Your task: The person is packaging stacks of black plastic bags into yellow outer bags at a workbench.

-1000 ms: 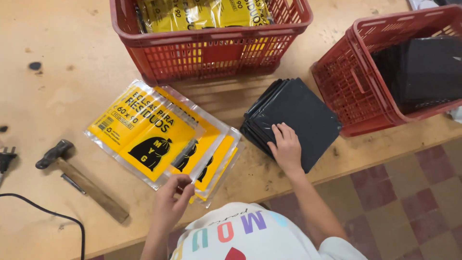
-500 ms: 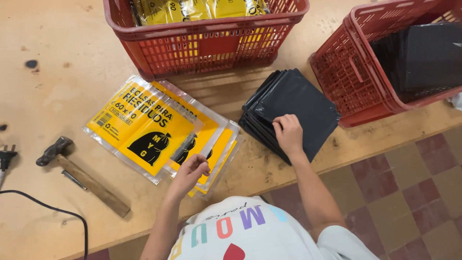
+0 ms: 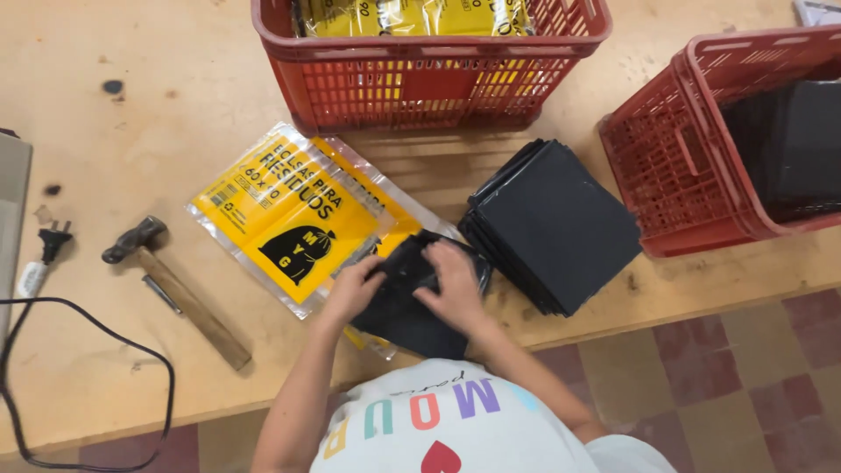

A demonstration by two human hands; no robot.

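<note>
Place: packing workshop
Bench: worn wooden worktop (image 3: 158, 114)
Stock: red crates (image 3: 429, 79) of yellow packets, stacked black bags (image 3: 556, 223)
Tools: hammer (image 3: 175, 289), cable (image 3: 96, 368)
Floor: red tiles (image 3: 745, 377)

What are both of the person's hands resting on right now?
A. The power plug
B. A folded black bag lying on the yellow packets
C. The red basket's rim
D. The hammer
B: the left hand and right hand both press on a folded black bag lying over the yellow packets; the hammer lies untouched to the side.
</note>
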